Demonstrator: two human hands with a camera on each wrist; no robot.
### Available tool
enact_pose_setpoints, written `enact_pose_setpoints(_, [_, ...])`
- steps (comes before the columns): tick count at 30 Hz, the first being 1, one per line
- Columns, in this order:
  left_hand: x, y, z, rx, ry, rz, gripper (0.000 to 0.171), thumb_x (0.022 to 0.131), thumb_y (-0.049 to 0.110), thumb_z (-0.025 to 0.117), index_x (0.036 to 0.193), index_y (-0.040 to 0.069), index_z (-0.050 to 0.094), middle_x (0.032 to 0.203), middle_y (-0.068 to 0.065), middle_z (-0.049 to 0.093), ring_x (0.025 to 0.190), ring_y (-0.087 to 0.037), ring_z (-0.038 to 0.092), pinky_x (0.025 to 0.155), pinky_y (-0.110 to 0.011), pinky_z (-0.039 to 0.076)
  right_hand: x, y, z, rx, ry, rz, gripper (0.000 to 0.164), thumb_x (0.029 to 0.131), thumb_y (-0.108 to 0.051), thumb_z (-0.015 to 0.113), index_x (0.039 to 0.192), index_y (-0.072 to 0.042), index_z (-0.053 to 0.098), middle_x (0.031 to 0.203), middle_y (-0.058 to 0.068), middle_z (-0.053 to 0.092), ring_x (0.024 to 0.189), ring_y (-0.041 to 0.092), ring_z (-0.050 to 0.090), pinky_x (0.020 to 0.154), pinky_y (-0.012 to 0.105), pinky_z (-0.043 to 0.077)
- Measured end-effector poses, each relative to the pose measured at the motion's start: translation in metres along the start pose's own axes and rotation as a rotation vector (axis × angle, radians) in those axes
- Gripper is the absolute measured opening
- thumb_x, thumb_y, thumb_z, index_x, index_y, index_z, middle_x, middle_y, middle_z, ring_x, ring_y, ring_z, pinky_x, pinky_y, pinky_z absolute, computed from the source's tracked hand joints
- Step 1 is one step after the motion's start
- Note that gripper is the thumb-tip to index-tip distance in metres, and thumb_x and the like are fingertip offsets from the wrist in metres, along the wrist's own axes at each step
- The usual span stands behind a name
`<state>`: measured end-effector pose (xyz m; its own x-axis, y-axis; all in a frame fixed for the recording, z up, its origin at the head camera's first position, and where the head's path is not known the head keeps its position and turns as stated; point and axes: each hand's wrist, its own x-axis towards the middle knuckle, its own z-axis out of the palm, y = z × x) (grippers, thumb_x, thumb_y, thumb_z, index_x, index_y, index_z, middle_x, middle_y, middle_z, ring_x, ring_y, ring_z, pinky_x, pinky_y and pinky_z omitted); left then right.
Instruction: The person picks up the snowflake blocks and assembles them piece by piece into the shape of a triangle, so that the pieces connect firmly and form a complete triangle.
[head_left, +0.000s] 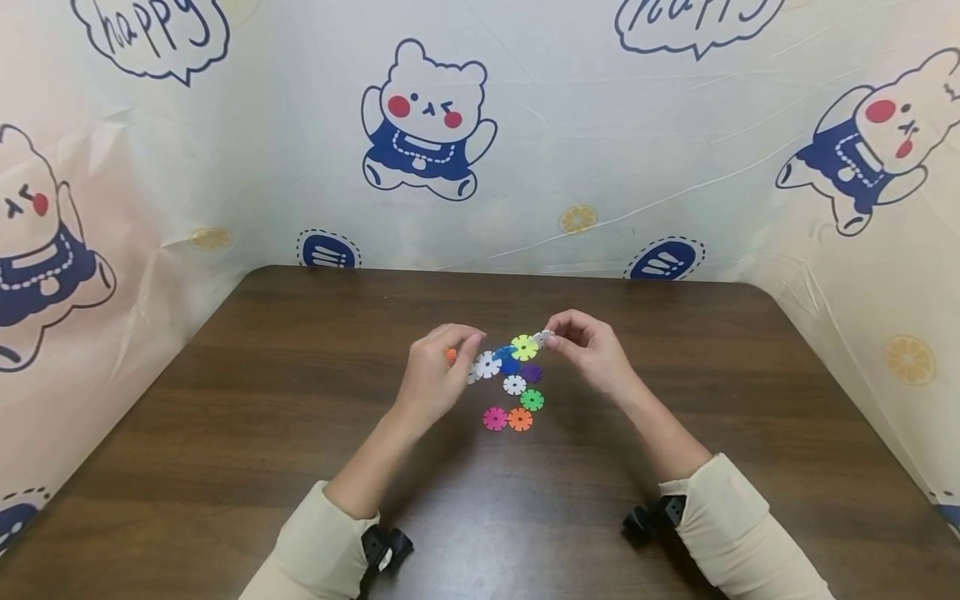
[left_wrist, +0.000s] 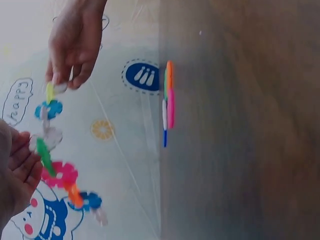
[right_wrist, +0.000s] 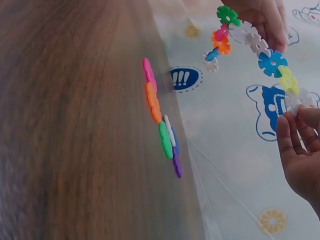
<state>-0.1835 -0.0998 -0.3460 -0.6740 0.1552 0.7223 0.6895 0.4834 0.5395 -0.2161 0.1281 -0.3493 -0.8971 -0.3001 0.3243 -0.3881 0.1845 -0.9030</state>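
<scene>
A chain of slotted, flower-shaped plastic discs hangs in the air between the two hands. My left hand (head_left: pixel 435 375) holds it partway along, by the green disc (left_wrist: pixel 44 155) and a white one. Beyond that grip, a pink disc (left_wrist: pixel 62 174), an orange disc (left_wrist: pixel 74 195), a blue disc (left_wrist: pixel 90 201) and a white disc dangle. Fingertips of my right hand (head_left: pixel 596 350) pinch white disc pieces (right_wrist: pixel 294 103) at the other end, beside the yellow disc (head_left: pixel 524 347). A blue disc (right_wrist: pixel 272 64) joins the middle.
Loose discs lie flat on the brown table (head_left: pixel 300 433) beneath the chain: pink (head_left: pixel 495 418), orange (head_left: pixel 521 419), green (head_left: pixel 532 400), white (head_left: pixel 514 384), purple (head_left: pixel 531 372) and blue. A printed cloth (head_left: pixel 540 150) stands behind the table and along its sides.
</scene>
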Motion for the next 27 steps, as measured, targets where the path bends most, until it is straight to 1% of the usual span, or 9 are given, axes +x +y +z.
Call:
enact_pose_setpoints(4, [0.003,-0.004,-0.009,0.017,0.117,-0.072,0.008,0.087,-0.001,0.061,0.088,-0.004,0.068,0.086,-0.012,0.068,0.079,-0.02,0.063,0.067,-0.029,0.052,-0.002,0.0,-0.006,0.016,0.019,0.004,0.014,0.088,-0.003,0.061,0.099,0.004,0.057,0.09,0.013,0.059,0.082,0.034,0.055,0.072,0.026,0.051])
enact_pose_setpoints(6, [0.005,-0.007,-0.014,0.029,0.168,-0.149,0.01,0.087,0.0,0.06,0.089,-0.005,0.068,0.086,-0.014,0.068,0.077,-0.021,0.063,0.065,-0.032,0.05,-0.003,0.0,-0.008,0.029,0.027,-0.004,0.014,0.088,-0.003,0.061,0.099,0.005,0.057,0.09,0.013,0.059,0.082,0.033,0.055,0.074,0.026,0.051])
enact_pose_setpoints(10, [0.008,-0.014,-0.025,0.05,0.193,-0.432,0.017,0.089,0.01,0.06,0.096,-0.004,0.068,0.089,-0.014,0.068,0.079,-0.024,0.06,0.068,-0.035,0.048,-0.005,-0.002,-0.013,0.049,0.05,-0.017,0.014,0.087,-0.002,0.062,0.098,0.005,0.057,0.091,0.014,0.059,0.081,0.027,0.057,0.076,0.027,0.051])
enact_pose_setpoints(13, [0.009,-0.021,-0.03,0.055,0.137,-0.664,0.023,0.091,0.017,0.057,0.102,-0.001,0.068,0.093,-0.015,0.067,0.084,-0.025,0.057,0.07,-0.036,0.045,-0.006,-0.002,-0.014,0.048,0.063,-0.022,0.013,0.087,-0.001,0.062,0.097,0.005,0.057,0.09,0.014,0.059,0.079,0.022,0.057,0.076,0.028,0.051])
enact_pose_setpoints(15, [0.009,-0.027,-0.032,0.039,0.081,-0.777,0.025,0.092,0.018,0.054,0.103,0.0,0.067,0.097,-0.015,0.066,0.088,-0.026,0.057,0.072,-0.036,0.043,-0.006,-0.002,-0.015,0.049,0.07,-0.03,0.012,0.086,0.001,0.061,0.096,0.006,0.057,0.089,0.013,0.059,0.078,0.022,0.057,0.075,0.027,0.051])
enact_pose_setpoints(17, [0.007,-0.033,-0.031,-0.046,0.022,-0.868,0.028,0.093,0.018,0.052,0.106,-0.003,0.066,0.101,-0.018,0.066,0.092,-0.028,0.059,0.077,-0.035,0.046,-0.007,-0.001,-0.015,0.053,0.075,-0.043,0.011,0.086,0.003,0.061,0.095,0.006,0.056,0.088,0.01,0.059,0.078,0.024,0.057,0.074,0.025,0.051])
enact_pose_setpoints(21, [0.004,-0.039,-0.028,-0.335,-0.06,-1.041,0.036,0.096,0.021,0.049,0.115,-0.008,0.058,0.103,-0.02,0.064,0.09,-0.025,0.064,0.081,-0.032,0.05,-0.009,-0.002,-0.016,0.067,0.071,-0.073,0.011,0.085,0.005,0.061,0.094,0.007,0.056,0.086,0.004,0.059,0.076,0.022,0.056,0.073,0.024,0.051])
enact_pose_setpoints(23, [0.004,-0.04,-0.027,-0.456,-0.066,-1.119,0.039,0.097,0.024,0.048,0.118,-0.008,0.055,0.101,-0.018,0.064,0.087,-0.023,0.064,0.078,-0.029,0.051,-0.01,-0.003,-0.017,0.075,0.06,-0.086,0.011,0.085,0.005,0.061,0.095,0.007,0.056,0.086,0.002,0.059,0.075,0.018,0.056,0.072,0.023,0.051])
enact_pose_setpoints(27, [0.005,-0.042,-0.027,-0.576,-0.05,-1.212,0.037,0.097,0.025,0.048,0.118,-0.006,0.053,0.091,-0.008,0.063,0.081,-0.017,0.063,0.073,-0.024,0.051,-0.011,-0.004,-0.017,0.086,0.039,-0.104,0.012,0.085,0.005,0.061,0.094,0.008,0.055,0.087,0.009,0.058,0.075,0.015,0.056,0.072,0.024,0.051])
